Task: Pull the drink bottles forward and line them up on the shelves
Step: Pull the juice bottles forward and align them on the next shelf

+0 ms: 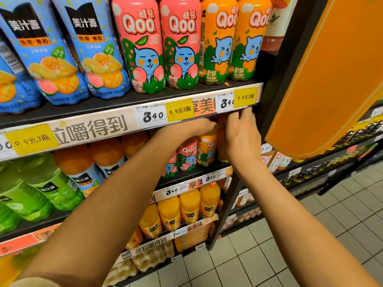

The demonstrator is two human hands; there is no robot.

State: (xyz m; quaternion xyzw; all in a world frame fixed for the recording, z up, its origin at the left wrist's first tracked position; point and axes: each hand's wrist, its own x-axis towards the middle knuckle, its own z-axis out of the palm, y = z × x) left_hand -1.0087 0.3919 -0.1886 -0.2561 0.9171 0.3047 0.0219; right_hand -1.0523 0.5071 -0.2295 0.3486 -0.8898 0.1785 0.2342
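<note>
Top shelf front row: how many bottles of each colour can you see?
Blue label: 3, the first cut off at the left edge, then and
Pink Qoo: 2
Orange Qoo: 2
Total: 7

A shop aisle under even indoor light. Dark shelves point(128, 101) stand in tiers, each front edge carrying a pale price strip point(99, 129) with yellow tags point(179, 110). A dark upright post point(275, 94) closes the shelving at its right edge. Beside it hangs a large orange panel point(331, 79). The floor point(290, 245) is pale square tile with dark joints. Further shelving point(323, 168) runs away on the right.
</note>
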